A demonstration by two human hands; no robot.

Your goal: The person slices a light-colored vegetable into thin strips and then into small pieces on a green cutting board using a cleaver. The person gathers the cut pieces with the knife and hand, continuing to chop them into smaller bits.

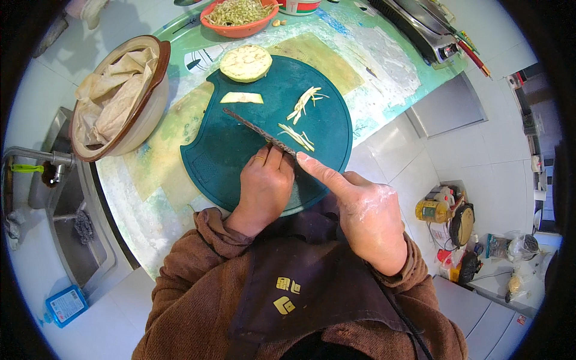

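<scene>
My right hand (pixel 366 211), dusted with white powder, grips a kitchen knife (pixel 258 129), its index finger stretched along the spine. The dark blade is seen nearly edge-on above a round green cutting board (pixel 234 166); the handle is hidden in the hand. Curled fingers of my left hand (pixel 270 180), with a ring on one, rest against the blade's near side. What lies beneath them is mostly hidden. On the board are a thick round vegetable slice (pixel 245 64) that looks like eggplant, a flat piece (pixel 242 97), and two small piles of strips (pixel 306 105) (pixel 298 137).
An orange bowl (pixel 238 30) of shreds stands at the table's far side. Left is a large brown-rimmed pot (pixel 155 96) holding cloth, above a sink (pixel 74 265) with a faucet (pixel 58 158). A portable stove (pixel 443 54) with a pan occupies the far right corner.
</scene>
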